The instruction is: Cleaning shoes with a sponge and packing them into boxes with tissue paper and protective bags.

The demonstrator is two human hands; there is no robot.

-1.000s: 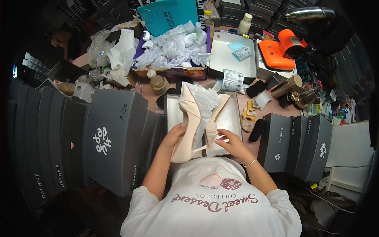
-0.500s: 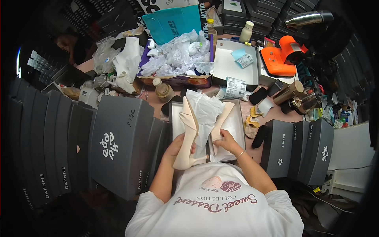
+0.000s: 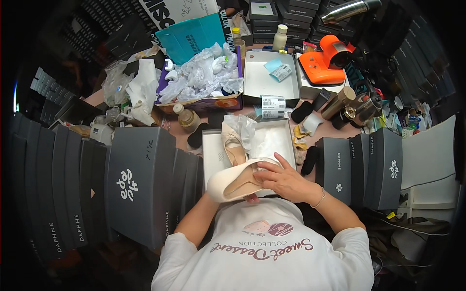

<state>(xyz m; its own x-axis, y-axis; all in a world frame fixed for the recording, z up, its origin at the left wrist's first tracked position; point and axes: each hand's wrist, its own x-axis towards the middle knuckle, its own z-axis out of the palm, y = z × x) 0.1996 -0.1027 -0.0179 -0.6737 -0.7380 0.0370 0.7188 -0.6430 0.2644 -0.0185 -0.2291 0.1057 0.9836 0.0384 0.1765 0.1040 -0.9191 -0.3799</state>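
A cream high-heeled shoe point(image 3: 221, 183) is tilted toward me close to my chest, its tan lining showing. My left hand point(image 3: 252, 198) supports it from below; only fingertips show past the shoe's edge. Above it, my right hand point(image 3: 286, 182) has its fingers spread, some touching the shoe's opening. Behind the held shoe is the matching cream shoe point(image 3: 233, 144), partly covered by it, over the left side of a grey shoe box point(image 3: 211, 145). Whether my left hand also touches that second shoe is hidden. Crumpled white tissue paper point(image 3: 242, 130) lies beside it in the box.
Dark grey shoe boxes stand on the left point(image 3: 138, 186) and right point(image 3: 335, 169). Beyond are a purple carton point(image 3: 228, 103) of crumpled plastic, a white tray-like lid point(image 3: 252, 89) with labels, an orange device point(image 3: 320, 68), bottles and a glass pot point(image 3: 366, 109).
The shoes were upright, one in each hand; now one is tilted with its opening up and the other is behind it. My right hand has come across onto the nearer shoe.
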